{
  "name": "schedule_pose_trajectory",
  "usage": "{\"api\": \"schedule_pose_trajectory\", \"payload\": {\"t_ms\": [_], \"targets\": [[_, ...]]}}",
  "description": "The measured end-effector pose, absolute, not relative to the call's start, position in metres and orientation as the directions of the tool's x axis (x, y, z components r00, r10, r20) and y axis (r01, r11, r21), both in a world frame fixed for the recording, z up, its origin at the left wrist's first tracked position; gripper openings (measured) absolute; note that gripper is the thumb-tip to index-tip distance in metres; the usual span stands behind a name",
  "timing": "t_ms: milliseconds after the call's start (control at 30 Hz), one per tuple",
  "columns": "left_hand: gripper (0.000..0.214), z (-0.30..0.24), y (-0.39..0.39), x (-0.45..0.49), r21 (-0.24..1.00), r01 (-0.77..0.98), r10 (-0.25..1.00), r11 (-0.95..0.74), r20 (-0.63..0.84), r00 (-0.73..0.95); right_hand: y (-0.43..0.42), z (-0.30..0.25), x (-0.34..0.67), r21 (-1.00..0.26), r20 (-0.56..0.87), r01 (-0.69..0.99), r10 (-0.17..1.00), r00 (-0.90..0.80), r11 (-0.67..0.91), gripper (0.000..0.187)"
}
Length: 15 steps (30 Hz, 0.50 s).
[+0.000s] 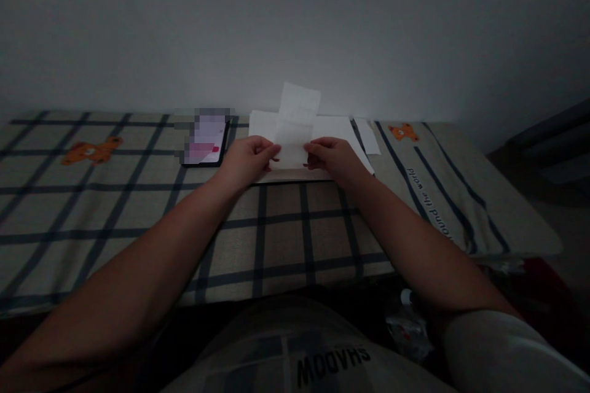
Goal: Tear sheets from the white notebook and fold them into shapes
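Both of my hands hold up a narrow folded strip of white paper (pixel 295 126) above the bed. My left hand (pixel 249 159) pinches its lower left edge. My right hand (pixel 332 158) pinches its lower right edge. The strip stands upright, its top leaning toward the wall. Beneath it a larger white sheet (pixel 338 132) lies flat on the checked bedcover (pixel 138 209).
A phone (pixel 205 144) with a lit screen lies left of the paper. A small white paper scrap (pixel 367 135) rests to the right of the sheet. The white wall (pixel 295 24) stands close behind. The bed's front edge is near my body; the room is dim.
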<state>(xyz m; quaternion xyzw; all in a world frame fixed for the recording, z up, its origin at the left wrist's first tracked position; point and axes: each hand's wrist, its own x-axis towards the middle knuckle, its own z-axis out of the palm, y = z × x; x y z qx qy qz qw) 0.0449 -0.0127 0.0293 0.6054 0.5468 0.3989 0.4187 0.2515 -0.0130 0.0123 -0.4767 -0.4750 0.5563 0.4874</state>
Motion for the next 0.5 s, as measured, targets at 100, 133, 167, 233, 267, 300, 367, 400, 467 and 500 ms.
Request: {"api": "schedule_pose_trajectory", "payload": {"t_ms": [100,133,167,233,267,300,367,400,467,500], "targets": [[0.024,0.0269,-0.0094,0.0421,0.882,0.447,0.987,-0.153,0.112,0.116,-0.0144,0.0129,0.2526,-0.992,-0.095,-0.071,0.989,-0.11,-0.103,0.018],[0.024,0.0263,-0.0083,0.0415,0.867,0.467,0.984,-0.176,0.134,0.121,-0.0148,0.0133,0.2529,-0.992,-0.097,-0.067,0.988,-0.119,-0.105,0.018],[0.023,0.0257,-0.0076,0.0412,0.857,0.477,0.98,-0.194,0.154,0.123,-0.0154,0.0139,0.253,-0.993,-0.093,-0.066,0.988,-0.123,-0.101,0.019],[0.021,0.0246,-0.0072,0.0414,0.853,0.469,0.973,-0.229,0.199,0.113,-0.0167,0.0151,0.2526,-0.994,-0.068,-0.074,0.989,-0.131,-0.078,0.021],[0.02,0.0241,-0.0073,0.0417,0.852,0.458,0.967,-0.253,0.23,0.106,-0.0175,0.0157,0.2521,-0.995,-0.051,-0.08,0.989,-0.136,-0.063,0.022],[0.019,0.0235,-0.0075,0.0422,0.848,0.448,0.959,-0.282,0.267,0.1,-0.0184,0.0161,0.2515,-0.995,-0.038,-0.087,0.989,-0.143,-0.051,0.023],[0.017,0.0224,-0.0074,0.0429,0.842,0.427,0.942,-0.331,0.324,0.09,-0.0197,0.0165,0.2501,-0.995,-0.035,-0.089,0.986,-0.165,-0.05,0.025],[0.015,0.0221,-0.0069,0.043,0.843,0.417,0.938,-0.339,0.337,0.082,-0.02,0.0165,0.2496,-0.995,-0.041,-0.085,0.984,-0.173,-0.057,0.027],[0.013,0.0222,-0.0054,0.0424,0.859,0.395,0.942,-0.325,0.332,0.051,-0.0197,0.0163,0.2491,-0.995,-0.052,-0.07,0.985,-0.162,-0.064,0.03],[0.012,0.0225,-0.0044,0.0418,0.867,0.389,0.944,-0.313,0.328,0.03,-0.0191,0.0163,0.2495,-0.997,-0.043,-0.061,0.99,-0.136,-0.052,0.032]]}}
